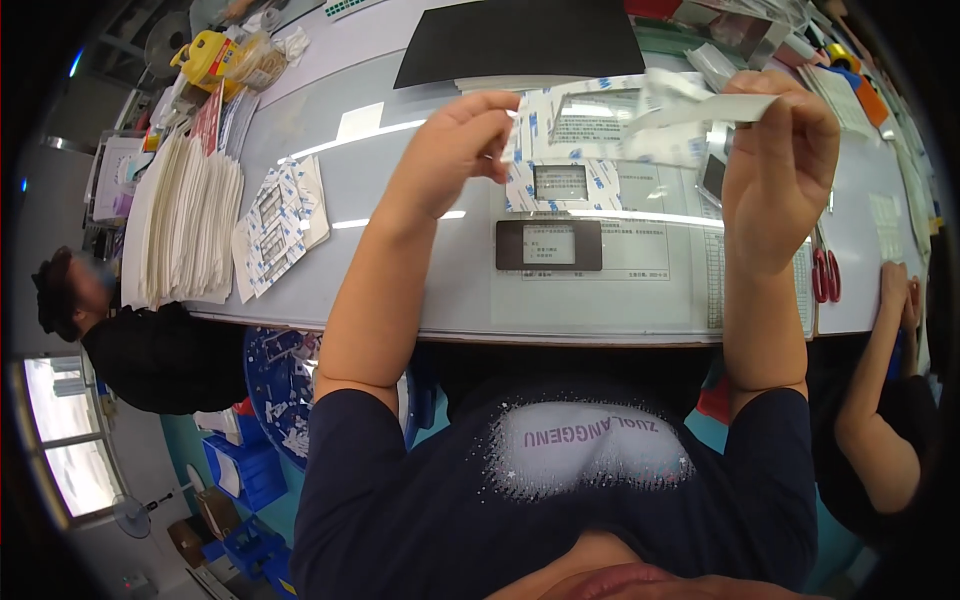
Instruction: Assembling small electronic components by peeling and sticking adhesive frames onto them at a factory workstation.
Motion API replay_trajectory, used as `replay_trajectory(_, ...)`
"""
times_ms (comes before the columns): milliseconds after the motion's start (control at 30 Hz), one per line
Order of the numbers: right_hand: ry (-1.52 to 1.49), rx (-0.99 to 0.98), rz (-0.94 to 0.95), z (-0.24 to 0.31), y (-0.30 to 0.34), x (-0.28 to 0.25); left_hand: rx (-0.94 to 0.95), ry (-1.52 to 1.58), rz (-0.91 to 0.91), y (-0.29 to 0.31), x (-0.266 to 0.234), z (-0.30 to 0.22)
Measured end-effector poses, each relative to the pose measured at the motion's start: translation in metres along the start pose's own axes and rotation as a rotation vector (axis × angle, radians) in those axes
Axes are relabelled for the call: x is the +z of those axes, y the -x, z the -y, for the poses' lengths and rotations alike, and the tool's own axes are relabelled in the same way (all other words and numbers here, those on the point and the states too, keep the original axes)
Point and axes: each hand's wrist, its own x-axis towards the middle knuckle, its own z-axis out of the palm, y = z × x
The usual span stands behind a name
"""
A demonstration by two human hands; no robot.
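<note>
My left hand [455,155] pinches the left edge of a white adhesive sheet [538,128] with blue print and a cut-out window, held above the table. Between the thumb and fingers of my right hand [780,170] is a white backing strip [738,106]. It stretches leftward over the sheet's right part, which is blurred and curled. Below lies a smaller blue-printed adhesive piece [606,190] with a square window. Nearer to me rests a dark rectangular panel [512,246] with a window opening. Both lie over a printed paper [640,262].
Cut adhesive sheets [262,240] and a thick paper stack [190,225] lie to the left. A black sheet [520,42] is at the back. Red-handled scissors [826,274] lie right of my arm. A blue scrap bin [262,385] stands below the table edge. People sit on both sides.
</note>
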Motion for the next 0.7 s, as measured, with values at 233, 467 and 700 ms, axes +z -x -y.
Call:
replay_trajectory(233,0.082,-0.08,0.028,0.004,-0.013,-0.012,0.077,0.082,0.032,0.005,-0.006,-0.004)
replay_trajectory(467,0.167,-0.021,-0.133,0.015,-0.013,-0.028,-0.224,0.244,0.399,0.006,0.09,0.001)
replay_trajectory(700,-0.408,0.21,-0.211,0.013,-0.018,-0.052,-0.364,0.414,0.526,0.009,0.134,0.004)
